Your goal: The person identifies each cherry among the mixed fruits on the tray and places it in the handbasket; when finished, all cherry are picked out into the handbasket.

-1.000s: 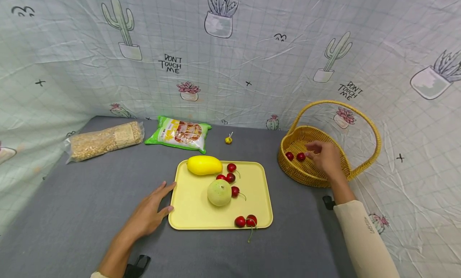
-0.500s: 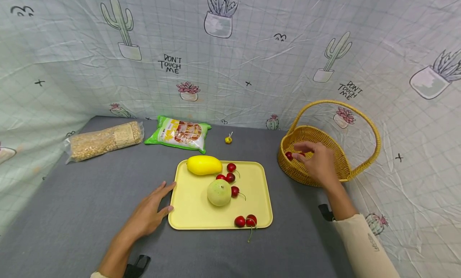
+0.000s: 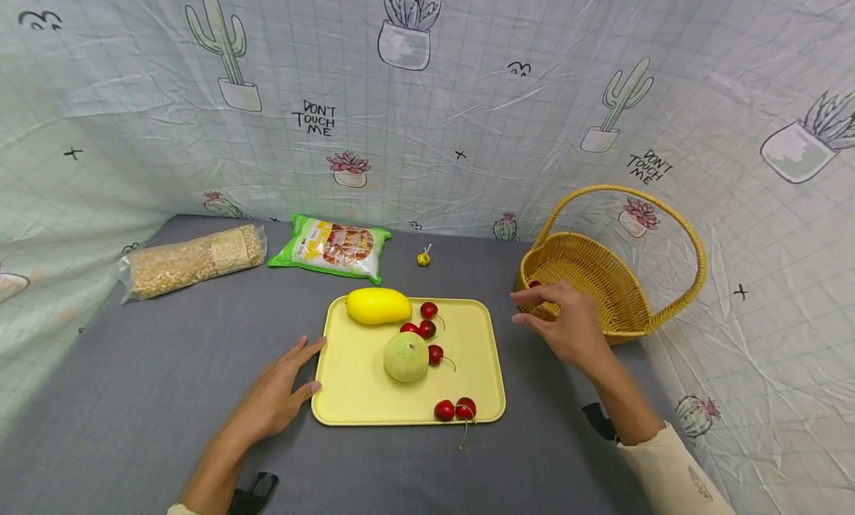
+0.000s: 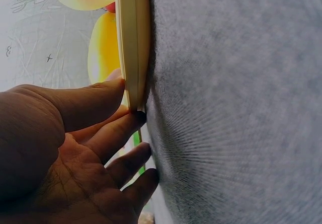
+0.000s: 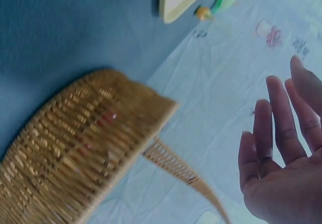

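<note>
My left hand (image 3: 274, 396) rests at the left edge of a yellow tray (image 3: 354, 407), fingers spread. In the left wrist view its thumb (image 4: 95, 103) and fingertips touch the tray rim (image 4: 132, 48). On the tray lie a yellow mango-shaped fruit (image 3: 378, 306), a round pale-green fruit (image 3: 406, 357) and several red cherries (image 3: 436, 355), two of them at the front right (image 3: 444, 410). My right hand (image 3: 568, 326) hovers at the near left rim of a wicker basket (image 3: 601, 277), thumb and fingers apart with nothing visible between them. Behind its fingers a cherry (image 3: 535, 283) partly shows in the basket.
A bag of corn kernels (image 3: 197, 261) and a green-and-white packet (image 3: 334, 248) lie at the back left. A small yellow wrapped lollipop-like item (image 3: 424, 257) sits behind the tray. The basket's tall handle (image 3: 701, 270) arches up on the right, near the patterned cloth wall (image 3: 461, 114).
My right hand has come out from inside the basket, leftward and toward me, holding nothing visible. The left hand and the fruit on the tray have stayed put.
</note>
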{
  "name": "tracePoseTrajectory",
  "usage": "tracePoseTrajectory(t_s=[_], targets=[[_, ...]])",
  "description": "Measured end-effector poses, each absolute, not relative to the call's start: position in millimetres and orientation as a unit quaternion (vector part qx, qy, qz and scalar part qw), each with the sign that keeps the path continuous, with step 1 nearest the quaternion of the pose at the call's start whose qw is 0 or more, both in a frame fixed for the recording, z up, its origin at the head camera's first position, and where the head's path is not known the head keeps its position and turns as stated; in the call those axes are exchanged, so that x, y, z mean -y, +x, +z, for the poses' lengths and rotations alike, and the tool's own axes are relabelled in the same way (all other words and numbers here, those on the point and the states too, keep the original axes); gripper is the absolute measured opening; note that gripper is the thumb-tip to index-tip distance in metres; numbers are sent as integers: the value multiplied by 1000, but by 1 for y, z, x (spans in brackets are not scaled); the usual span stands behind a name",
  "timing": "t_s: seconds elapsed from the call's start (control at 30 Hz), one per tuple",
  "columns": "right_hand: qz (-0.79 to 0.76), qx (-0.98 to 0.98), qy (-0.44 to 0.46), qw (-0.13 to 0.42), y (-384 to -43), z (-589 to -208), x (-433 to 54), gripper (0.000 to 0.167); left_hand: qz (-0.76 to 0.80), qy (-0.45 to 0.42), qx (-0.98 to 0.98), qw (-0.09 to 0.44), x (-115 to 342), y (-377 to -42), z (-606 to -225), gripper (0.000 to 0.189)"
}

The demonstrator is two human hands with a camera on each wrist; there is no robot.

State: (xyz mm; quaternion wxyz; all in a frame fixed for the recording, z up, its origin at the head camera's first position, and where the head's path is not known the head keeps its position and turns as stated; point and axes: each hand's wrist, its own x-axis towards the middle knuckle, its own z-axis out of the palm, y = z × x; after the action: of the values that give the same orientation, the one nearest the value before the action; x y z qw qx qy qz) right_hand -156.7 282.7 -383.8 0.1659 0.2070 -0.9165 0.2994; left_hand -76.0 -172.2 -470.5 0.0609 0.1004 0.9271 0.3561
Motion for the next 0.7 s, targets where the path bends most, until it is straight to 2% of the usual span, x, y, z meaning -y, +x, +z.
tracePoseTrajectory(t_s=[0.2, 0.7], targets=[[303, 912, 241, 138, -140, -387, -268, 39, 352, 99, -929, 63, 172, -76, -470, 73], [307, 906, 290, 45, -110, -404, -241, 42, 350, 95, -930, 67, 172, -76, -471, 73]])
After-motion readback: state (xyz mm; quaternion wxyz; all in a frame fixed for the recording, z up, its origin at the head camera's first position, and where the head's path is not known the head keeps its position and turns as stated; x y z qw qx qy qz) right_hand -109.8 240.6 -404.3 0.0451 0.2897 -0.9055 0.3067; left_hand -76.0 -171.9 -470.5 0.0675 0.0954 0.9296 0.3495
